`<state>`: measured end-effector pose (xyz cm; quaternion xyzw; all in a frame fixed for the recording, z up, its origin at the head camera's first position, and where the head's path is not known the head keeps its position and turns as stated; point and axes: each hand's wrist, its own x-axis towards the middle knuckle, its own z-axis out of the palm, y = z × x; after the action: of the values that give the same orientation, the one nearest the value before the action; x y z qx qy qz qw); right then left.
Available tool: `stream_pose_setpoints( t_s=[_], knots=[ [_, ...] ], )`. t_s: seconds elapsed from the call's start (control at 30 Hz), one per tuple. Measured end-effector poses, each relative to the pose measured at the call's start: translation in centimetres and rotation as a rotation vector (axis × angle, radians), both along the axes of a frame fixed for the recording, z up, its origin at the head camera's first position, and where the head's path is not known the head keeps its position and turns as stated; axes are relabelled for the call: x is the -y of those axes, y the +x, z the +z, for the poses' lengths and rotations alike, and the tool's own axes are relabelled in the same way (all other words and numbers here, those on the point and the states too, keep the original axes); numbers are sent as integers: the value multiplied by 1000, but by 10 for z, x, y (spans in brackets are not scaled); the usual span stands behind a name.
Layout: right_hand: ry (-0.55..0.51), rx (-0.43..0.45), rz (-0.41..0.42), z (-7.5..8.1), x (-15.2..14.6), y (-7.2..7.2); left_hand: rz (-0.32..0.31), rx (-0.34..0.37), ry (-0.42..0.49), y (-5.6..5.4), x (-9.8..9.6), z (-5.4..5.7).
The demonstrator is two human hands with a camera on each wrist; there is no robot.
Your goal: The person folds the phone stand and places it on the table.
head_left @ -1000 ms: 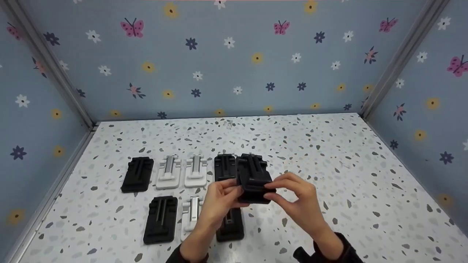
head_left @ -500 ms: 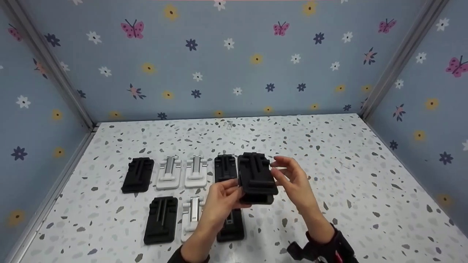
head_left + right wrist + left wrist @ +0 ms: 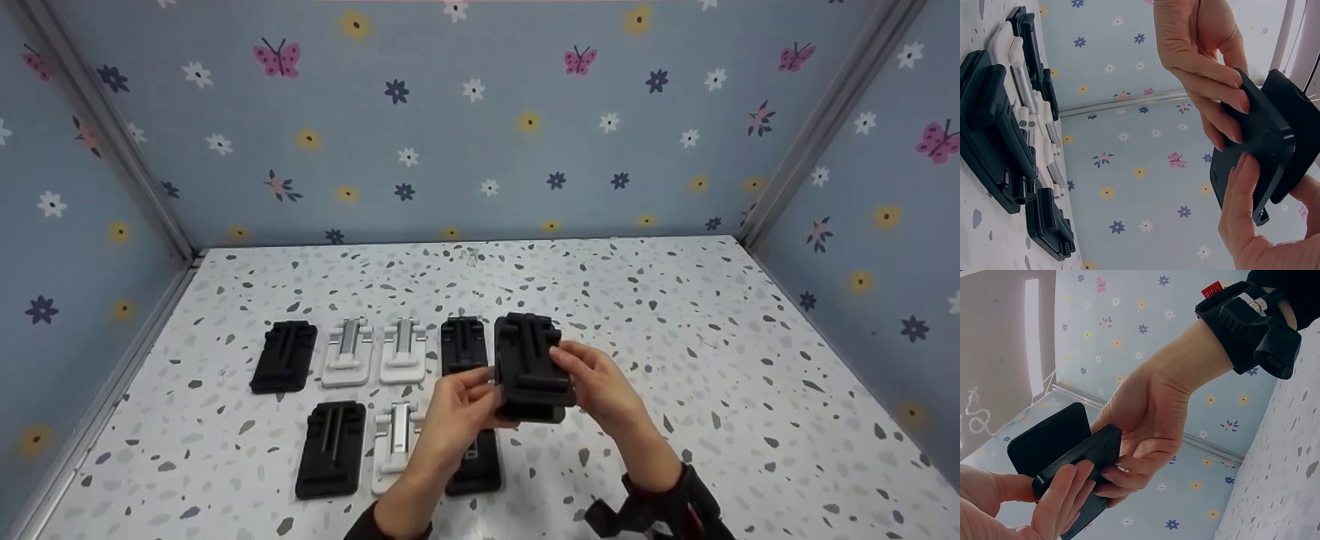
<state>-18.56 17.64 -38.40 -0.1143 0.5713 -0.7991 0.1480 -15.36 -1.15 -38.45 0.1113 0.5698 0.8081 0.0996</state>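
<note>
In the head view I hold a black folding phone stand (image 3: 531, 364) above the table, its two plates spread apart at the near end. My left hand (image 3: 459, 409) grips its left side by the lower plate, thumb on one face and fingers beneath. My right hand (image 3: 604, 386) pinches the right edge, thumb on top. In the left wrist view a gap shows between the upper plate (image 3: 1053, 439) and the lower plate (image 3: 1086, 458). Fingers of both hands lie flat against the underside in the right wrist view. Part of the stand is hidden by the hands.
Black folded stands (image 3: 283, 356) and white folded stands (image 3: 346, 352) lie in two rows on the speckled table (image 3: 675, 315), left of and beneath my hands. My left forearm partly covers a white stand (image 3: 391, 442) and a black one (image 3: 474, 469). Patterned panels (image 3: 480, 135) enclose the table.
My right hand let go of the stand's near end, lifted to its right side, then took hold of the right edge. The plates have spread apart; the stand shifted slightly right.
</note>
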Motion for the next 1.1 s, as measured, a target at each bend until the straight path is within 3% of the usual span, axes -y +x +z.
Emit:
stream_pose_setpoints(
  t_s=[0.17, 0.37, 0.67, 0.9, 1.1],
  knots=[
    [-7, 17, -48, 0, 1, -1, -4, -5, -11, 1, 1, 0],
    [31, 15, -99, -3, 0, -2, 5, 42, 14, 4, 5, 1],
    [85, 2, -123, -4, 2, -3, -22, 48, -62, 7, 8, 3],
    [136, -44, -86, -7, 4, -1, -16, 26, -48, 11, 13, 0],
    [135, -76, -46, -12, 7, 0, 38, 27, -70, 12, 16, -5]
  ],
)
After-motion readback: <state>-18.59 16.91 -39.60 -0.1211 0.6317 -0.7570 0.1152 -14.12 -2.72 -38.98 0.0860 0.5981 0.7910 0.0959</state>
